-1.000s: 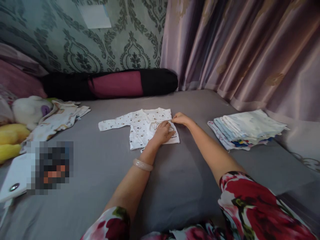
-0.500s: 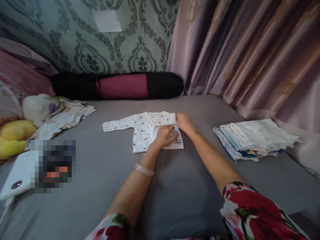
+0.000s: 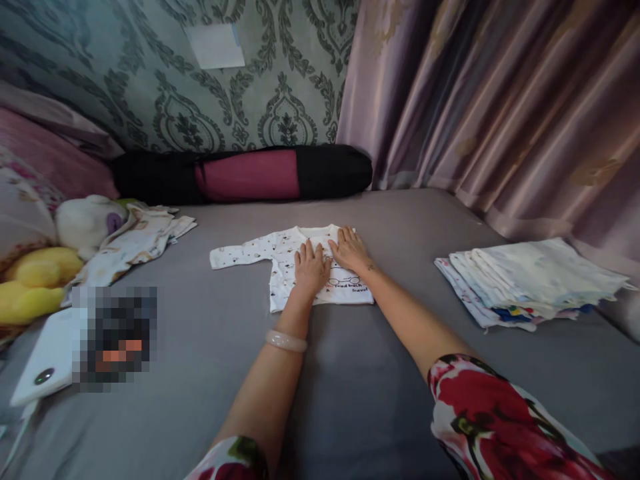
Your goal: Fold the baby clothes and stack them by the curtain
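Note:
A small white baby shirt (image 3: 284, 267) with a scattered print lies on the grey bed. One sleeve stretches out to the left; on the right side no sleeve sticks out. My left hand (image 3: 312, 270) rests flat on the middle of the shirt, fingers spread. Just right of it, my right hand (image 3: 349, 251) lies flat on the upper right part, its fingers stretched out toward the shoulder. Below the hands a printed drawing and lettering (image 3: 350, 285) show on the cloth, partly covered by my left hand.
A stack of folded clothes (image 3: 540, 280) sits at the right. Left are crumpled printed clothes (image 3: 133, 240), a white plush toy (image 3: 85, 223), a yellow plush (image 3: 40, 277) and a white device (image 3: 50, 353) with a cable. A black and maroon bolster-shaped bag (image 3: 250, 175) lines the wall.
My right hand has moved left from the shirt's right edge onto the cloth and opened flat. My left hand has shifted slightly left and flattened, uncovering more of the printed drawing.

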`<state>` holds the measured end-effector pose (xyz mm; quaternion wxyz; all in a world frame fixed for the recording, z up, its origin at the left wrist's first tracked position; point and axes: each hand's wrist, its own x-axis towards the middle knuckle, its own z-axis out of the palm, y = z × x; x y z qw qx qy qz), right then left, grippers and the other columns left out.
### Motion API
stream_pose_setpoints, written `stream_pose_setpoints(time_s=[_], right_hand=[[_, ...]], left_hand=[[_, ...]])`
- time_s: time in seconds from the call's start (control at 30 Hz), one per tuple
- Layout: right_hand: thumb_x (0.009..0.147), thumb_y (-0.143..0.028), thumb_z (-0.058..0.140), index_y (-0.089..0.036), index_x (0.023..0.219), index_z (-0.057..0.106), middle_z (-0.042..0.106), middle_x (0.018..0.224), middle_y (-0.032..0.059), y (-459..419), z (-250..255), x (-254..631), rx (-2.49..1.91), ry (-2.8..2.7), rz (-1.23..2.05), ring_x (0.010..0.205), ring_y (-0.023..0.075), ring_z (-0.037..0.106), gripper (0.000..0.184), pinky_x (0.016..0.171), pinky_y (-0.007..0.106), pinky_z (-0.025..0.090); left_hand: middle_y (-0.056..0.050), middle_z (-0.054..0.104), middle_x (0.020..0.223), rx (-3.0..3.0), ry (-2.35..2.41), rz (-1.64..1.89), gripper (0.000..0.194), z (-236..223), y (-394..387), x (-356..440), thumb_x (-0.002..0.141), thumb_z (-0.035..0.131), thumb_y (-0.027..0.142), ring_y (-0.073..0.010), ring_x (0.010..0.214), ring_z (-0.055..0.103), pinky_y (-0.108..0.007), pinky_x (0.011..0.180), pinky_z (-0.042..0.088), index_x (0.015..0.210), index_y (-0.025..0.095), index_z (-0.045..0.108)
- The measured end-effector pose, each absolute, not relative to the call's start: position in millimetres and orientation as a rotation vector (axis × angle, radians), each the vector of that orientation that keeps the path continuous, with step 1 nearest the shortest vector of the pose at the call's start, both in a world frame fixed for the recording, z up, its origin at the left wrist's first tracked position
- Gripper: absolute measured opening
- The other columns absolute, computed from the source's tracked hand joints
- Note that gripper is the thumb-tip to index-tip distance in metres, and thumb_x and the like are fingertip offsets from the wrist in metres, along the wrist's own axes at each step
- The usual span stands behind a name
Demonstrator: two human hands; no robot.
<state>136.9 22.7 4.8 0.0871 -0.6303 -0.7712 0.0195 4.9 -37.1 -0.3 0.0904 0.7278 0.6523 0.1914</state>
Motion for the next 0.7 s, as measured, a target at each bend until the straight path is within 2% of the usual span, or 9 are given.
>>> stream_pose_setpoints(time_s=[0.13,0.27,0.37,0.5,0.57,0.7], right_hand=[[0.098,-0.045,0.022,0.001,0.145,0.03,0.029,0.153,0.0207,24,8,140,-1.887,-2.324,0.077,0.143,0.0284,0.021,0.066,0.115,0.04,0.012],[0.099,-0.044,0.021,-0.003,0.146,0.03,0.027,0.154,0.0189,25,18,135,-1.934,-2.34,0.158,0.143,0.0287,0.021,0.064,0.115,0.043,0.014],[0.099,-0.039,0.019,-0.005,0.148,0.027,0.024,0.156,0.016,18,23,115,-1.832,-2.355,0.15,0.144,0.0257,0.016,0.06,0.116,0.044,0.009],[0.099,-0.038,0.018,-0.007,0.15,0.025,0.019,0.158,0.0116,4,21,80,-1.636,-2.462,0.262,0.146,0.0224,0.012,0.059,0.117,0.041,0.008],[0.099,-0.038,0.019,-0.009,0.15,0.025,0.018,0.158,0.0105,0,18,70,-1.598,-2.486,0.294,0.146,0.0224,0.011,0.059,0.117,0.042,0.008],[0.099,-0.037,0.02,-0.008,0.149,0.028,0.022,0.157,0.0107,-1,14,66,-1.588,-2.489,0.28,0.145,0.0222,0.014,0.058,0.117,0.042,0.008]], left_hand=[[-0.017,0.028,0.155,2.117,1.947,0.556,0.055,2,-35,4,0.092,0.042,0.043,-0.0337,0.144,0.021,-0.053,0.115,0.018,0.14,0.017,0.04],[-0.02,0.026,0.155,2.067,1.855,0.512,0.057,10,-33,-2,0.089,0.048,0.04,-0.0333,0.144,0.021,-0.05,0.115,0.02,0.139,0.012,0.041],[-0.02,0.036,0.15,2.047,1.873,0.612,0.047,14,-33,-13,0.088,0.048,0.029,-0.0313,0.141,0.029,-0.048,0.113,0.026,0.132,0.012,0.047],[-0.016,0.056,0.13,1.978,1.951,0.839,0.036,12,-36,-34,0.084,0.043,0.013,-0.0258,0.127,0.048,-0.044,0.107,0.038,0.118,0.015,0.056],[-0.016,0.06,0.123,1.938,1.946,0.934,0.037,9,-37,-44,0.084,0.042,0.011,-0.0239,0.122,0.052,-0.041,0.106,0.04,0.118,0.014,0.057],[-0.016,0.06,0.125,1.825,1.943,0.998,0.038,5,-36,-54,0.084,0.045,0.014,-0.0245,0.122,0.053,-0.041,0.106,0.041,0.121,0.013,0.056]])
